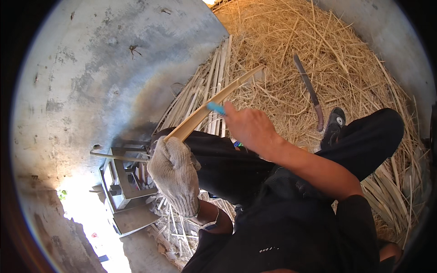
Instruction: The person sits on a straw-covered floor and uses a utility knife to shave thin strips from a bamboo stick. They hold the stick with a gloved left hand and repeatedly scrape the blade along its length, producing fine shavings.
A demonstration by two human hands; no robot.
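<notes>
A channelled, pale bamboo-like strip (198, 117) is gripped at its lower end by the gloved left hand (173, 170) and slanted up to the right. A turquoise object (215, 108) is held at the strip by the bare right hand (250, 127). A long-bladed knife (307, 83) is laid on straw-coloured shavings (282, 32), its handle near a dark shoe (334, 125).

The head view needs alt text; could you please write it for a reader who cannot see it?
A gloved left hand grips a long pale strip, while the bare right hand holds a small blue object by it. Beyond, a long knife lies on straw-coloured shavings.
</notes>
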